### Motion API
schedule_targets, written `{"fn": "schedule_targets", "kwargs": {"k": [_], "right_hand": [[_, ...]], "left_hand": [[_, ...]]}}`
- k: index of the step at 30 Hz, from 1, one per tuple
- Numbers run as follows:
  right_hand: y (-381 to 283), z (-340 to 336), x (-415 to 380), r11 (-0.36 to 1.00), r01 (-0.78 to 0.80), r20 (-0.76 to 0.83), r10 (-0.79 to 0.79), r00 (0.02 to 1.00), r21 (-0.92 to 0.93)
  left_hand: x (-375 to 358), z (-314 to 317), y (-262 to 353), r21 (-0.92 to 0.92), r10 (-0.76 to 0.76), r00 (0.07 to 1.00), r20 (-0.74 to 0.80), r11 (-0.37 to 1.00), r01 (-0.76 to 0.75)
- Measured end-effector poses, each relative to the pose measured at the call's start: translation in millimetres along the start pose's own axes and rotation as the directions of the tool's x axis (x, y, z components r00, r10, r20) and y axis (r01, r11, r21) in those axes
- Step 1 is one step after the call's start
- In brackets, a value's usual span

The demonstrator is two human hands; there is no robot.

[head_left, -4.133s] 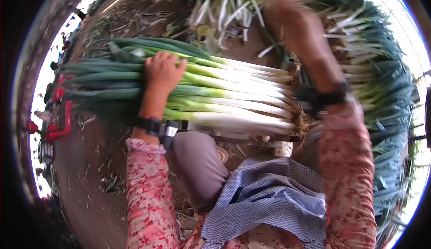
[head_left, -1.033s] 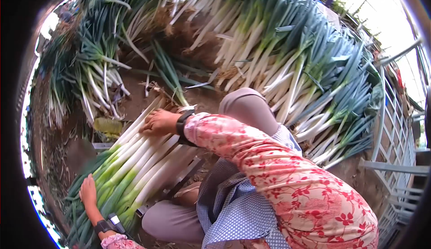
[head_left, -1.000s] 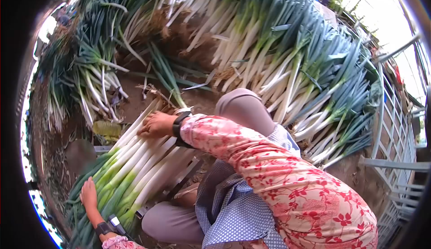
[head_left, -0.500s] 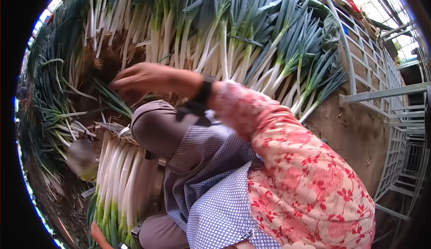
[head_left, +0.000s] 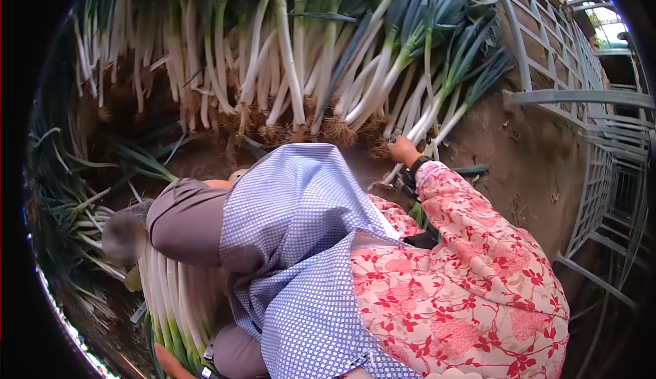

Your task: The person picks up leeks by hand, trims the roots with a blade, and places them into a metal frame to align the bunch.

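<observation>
My right hand [head_left: 402, 149], a dark band at its wrist, is closed around the lower end of a long green onion [head_left: 425, 121] at the right end of the row. Its fingers are partly hidden. At the bottom edge, part of my left hand [head_left: 169, 362] rests by the green section of a bundle of trimmed green onions [head_left: 179, 297]. The frame cuts off this hand, so its grip does not show. My knee and the checked apron [head_left: 287, 201] cover part of the bundle.
A long row of green onions [head_left: 273, 72], roots towards me, lies across the top. More onions [head_left: 58, 194] lie along the left side, near a blurred round thing [head_left: 124, 239]. Pale metal racks [head_left: 581, 99] stand at the right beside bare soil [head_left: 519, 174].
My right hand has swung from the left, above my knee, to the right end of the row and closed on an onion there. The view has shifted; my left hand stays by the bundle.
</observation>
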State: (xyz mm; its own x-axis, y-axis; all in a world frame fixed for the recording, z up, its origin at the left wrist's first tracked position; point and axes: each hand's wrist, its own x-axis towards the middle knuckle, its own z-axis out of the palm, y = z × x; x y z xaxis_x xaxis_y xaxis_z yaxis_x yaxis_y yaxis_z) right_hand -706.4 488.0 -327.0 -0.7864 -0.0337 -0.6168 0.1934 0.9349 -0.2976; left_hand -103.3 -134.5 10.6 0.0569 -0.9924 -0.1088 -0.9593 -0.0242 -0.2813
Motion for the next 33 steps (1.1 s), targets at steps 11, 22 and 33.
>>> {"fn": "schedule_targets", "kwargs": {"k": [11, 22, 33], "right_hand": [[70, 27, 23, 0.843, -0.325, -0.288, 0.469, 0.835, 0.429], [89, 13, 70, 0.555, -0.232, -0.046, 0.441, 0.896, 0.799], [3, -111, 56, -0.3, -0.028, 0.06, 0.098, 0.993, 0.954]], "left_hand": [[-16, -7, 29, 0.07, 0.026, 1.0, -0.002, 0.997, -0.025], [-24, -10, 52, 0.087, 0.038, 0.999, -0.005, 0.996, -0.037], [-18, 0, 63, 0.073, 0.068, 0.998, -0.001, 0.995, -0.068]]}}
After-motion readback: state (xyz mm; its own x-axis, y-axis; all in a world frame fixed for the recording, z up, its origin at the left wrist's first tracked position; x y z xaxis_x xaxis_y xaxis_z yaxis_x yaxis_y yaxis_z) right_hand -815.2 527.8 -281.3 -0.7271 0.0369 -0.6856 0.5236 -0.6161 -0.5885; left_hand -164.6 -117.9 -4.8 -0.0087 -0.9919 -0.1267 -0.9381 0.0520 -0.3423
